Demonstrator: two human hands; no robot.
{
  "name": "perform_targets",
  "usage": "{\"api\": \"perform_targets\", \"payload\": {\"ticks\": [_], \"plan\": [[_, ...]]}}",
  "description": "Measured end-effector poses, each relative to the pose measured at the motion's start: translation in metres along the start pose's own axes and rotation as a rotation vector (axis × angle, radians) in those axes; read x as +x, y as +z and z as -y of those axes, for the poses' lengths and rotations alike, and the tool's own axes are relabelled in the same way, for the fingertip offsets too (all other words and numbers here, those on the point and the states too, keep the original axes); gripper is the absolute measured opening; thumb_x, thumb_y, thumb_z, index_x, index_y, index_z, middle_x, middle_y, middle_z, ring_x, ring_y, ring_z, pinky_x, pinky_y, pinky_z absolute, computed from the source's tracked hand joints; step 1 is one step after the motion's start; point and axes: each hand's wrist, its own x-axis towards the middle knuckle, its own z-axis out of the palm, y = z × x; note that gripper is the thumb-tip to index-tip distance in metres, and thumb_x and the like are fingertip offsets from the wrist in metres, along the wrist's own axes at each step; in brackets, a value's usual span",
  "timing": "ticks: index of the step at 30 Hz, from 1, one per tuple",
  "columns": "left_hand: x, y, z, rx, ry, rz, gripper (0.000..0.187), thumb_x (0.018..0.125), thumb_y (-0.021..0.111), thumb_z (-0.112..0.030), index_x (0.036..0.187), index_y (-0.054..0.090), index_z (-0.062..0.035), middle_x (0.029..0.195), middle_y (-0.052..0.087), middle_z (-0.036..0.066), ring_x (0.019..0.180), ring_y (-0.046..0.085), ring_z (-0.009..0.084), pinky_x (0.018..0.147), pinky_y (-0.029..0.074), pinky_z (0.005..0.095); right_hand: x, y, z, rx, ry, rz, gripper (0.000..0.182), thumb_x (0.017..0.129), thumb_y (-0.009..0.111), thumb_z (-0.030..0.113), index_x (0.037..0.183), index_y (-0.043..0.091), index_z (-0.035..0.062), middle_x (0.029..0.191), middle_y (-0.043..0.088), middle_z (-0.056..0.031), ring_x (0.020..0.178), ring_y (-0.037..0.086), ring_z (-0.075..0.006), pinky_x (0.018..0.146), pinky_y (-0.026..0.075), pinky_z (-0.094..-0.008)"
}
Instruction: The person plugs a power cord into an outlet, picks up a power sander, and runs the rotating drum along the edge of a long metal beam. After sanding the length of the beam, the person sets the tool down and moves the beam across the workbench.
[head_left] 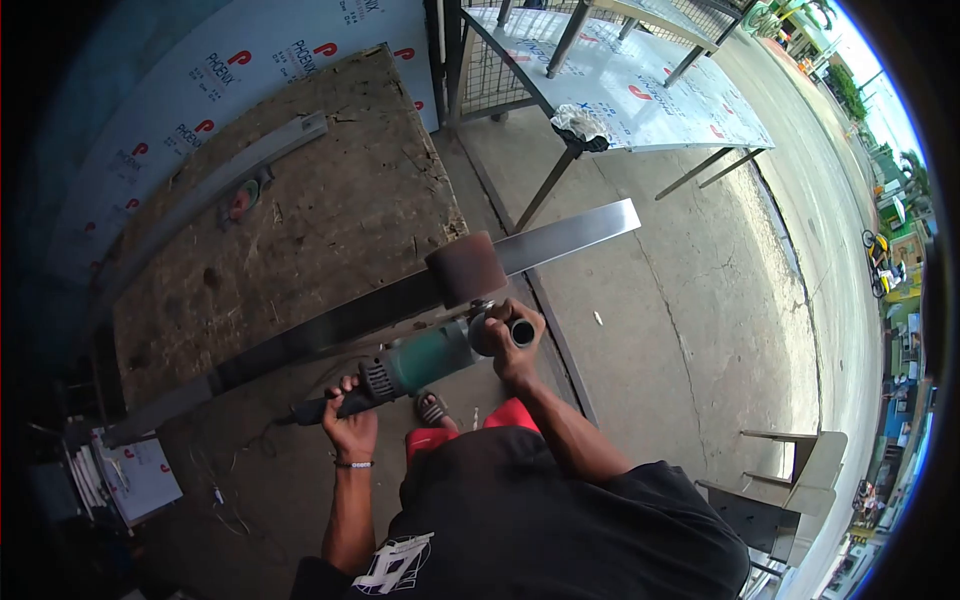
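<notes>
A green power tool (428, 358) with a reddish-brown drum (467, 270) is held in both hands. My left hand (350, 418) wraps round its black rear handle, a bracelet on the wrist. At the front, near the drum, my right hand (515, 345) is closed round a tube-like grip with a round open end. The drum lies over a long metal bar (570, 235), which runs along the front edge of a worn wooden table (330, 210) and sticks out past its right end. The contact under the drum is hidden.
Another metal bar (250, 155) and a small reddish disc (243, 200) lie on the wooden table. Behind stands a film-covered metal table (640, 90) with a crumpled cloth (580, 124). Cables (235, 460) trail on the floor at left. A metal frame (790, 480) stands at lower right.
</notes>
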Motion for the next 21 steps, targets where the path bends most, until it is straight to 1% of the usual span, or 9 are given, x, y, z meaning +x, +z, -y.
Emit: {"api": "perform_targets", "payload": {"ticks": [3,5,9,12,14,15,17,19,21], "plan": [[-0.022,-0.018,-0.060,0.029,0.065,-0.037,0.013,0.075,0.054,-0.009,0.087,0.051,-0.0110,0.094,0.047,0.005,0.104,0.046,0.0218,0.103,0.036,0.0408,-0.021,0.059,0.003,0.061,-0.043,0.128,0.025,0.078,0.061,0.009,0.063,0.041,0.0038,0.054,0.042,-0.0019,0.049,0.039,-0.0107,0.048,0.034,-0.0272],[-0.029,-0.024,-0.084,0.084,0.111,-0.058,0.014,0.075,0.055,-0.011,0.088,0.050,-0.0124,0.094,0.046,0.005,0.103,0.047,0.0214,0.103,0.036,0.0405,-0.030,0.081,0.002,0.038,-0.053,0.137,0.024,0.076,0.061,0.007,0.064,0.041,0.0035,0.055,0.041,-0.0031,0.050,0.040,-0.0118,0.049,0.034,-0.0275],[-0.025,-0.019,-0.085,0.086,0.102,-0.029,0.014,0.075,0.055,-0.010,0.088,0.050,-0.0127,0.094,0.047,0.005,0.103,0.047,0.0213,0.103,0.036,0.0405,-0.028,0.078,0.000,0.054,-0.048,0.108,0.025,0.074,0.062,0.008,0.063,0.041,0.0028,0.055,0.042,-0.0039,0.050,0.041,-0.0131,0.050,0.035,-0.0281],[-0.009,-0.005,-0.042,0.029,0.046,-0.017,0.013,0.076,0.055,-0.009,0.089,0.051,-0.0122,0.094,0.047,0.005,0.103,0.047,0.0211,0.103,0.036,0.0410,-0.008,0.041,0.011,-0.005,-0.043,0.026,0.027,0.074,0.062,0.010,0.061,0.039,0.0023,0.055,0.042,-0.0045,0.050,0.042,-0.0128,0.050,0.036,-0.0284],[0.003,0.014,0.002,0.020,-0.011,0.022,0.013,0.077,0.054,-0.008,0.089,0.052,-0.0112,0.095,0.047,0.005,0.105,0.046,0.0217,0.105,0.035,0.0423,0.008,-0.008,-0.006,-0.062,-0.024,-0.056,0.029,0.074,0.062,0.016,0.060,0.040,0.0029,0.056,0.044,-0.0020,0.053,0.042,-0.0108,0.051,0.036,-0.0281],[0.012,0.022,0.028,-0.009,-0.035,0.055,0.013,0.077,0.053,-0.007,0.089,0.051,-0.0107,0.096,0.047,0.006,0.106,0.046,0.0226,0.106,0.034,0.0427,0.021,-0.030,0.000,0.024,-0.032,-0.083,0.027,0.073,0.060,0.012,0.060,0.038,0.0044,0.055,0.042,-0.0030,0.050,0.037,-0.0096,0.048,0.029,-0.0272],[0.023,0.048,0.085,-0.003,-0.084,0.087,0.014,0.076,0.053,-0.006,0.090,0.051,-0.0099,0.096,0.047,0.006,0.107,0.045,0.0236,0.108,0.032,0.0433,0.050,-0.087,-0.003,0.150,-0.086,-0.114,0.026,0.076,0.055,0.006,0.061,0.034,0.0060,0.052,0.037,-0.0025,0.045,0.033,-0.0104,0.043,0.027,-0.0272],[0.035,0.072,0.144,0.013,-0.115,0.178,0.014,0.075,0.055,-0.004,0.088,0.053,-0.0100,0.096,0.049,0.006,0.108,0.047,0.0230,0.108,0.033,0.0425,0.083,-0.145,0.006,0.195,-0.119,-0.160,0.026,0.075,0.053,0.004,0.061,0.031,0.0077,0.052,0.032,-0.0015,0.044,0.028,-0.0108,0.042,0.027,-0.0286],[0.040,0.102,0.198,0.017,-0.180,0.161,0.017,0.074,0.054,-0.003,0.089,0.053,-0.0108,0.097,0.050,0.006,0.108,0.047,0.0232,0.108,0.032,0.0428,0.113,-0.202,0.015,0.207,-0.142,-0.126,0.023,0.077,0.050,0.006,0.062,0.033,0.0078,0.052,0.034,-0.0039,0.042,0.030,-0.0131,0.041,0.028,-0.0304]]}}
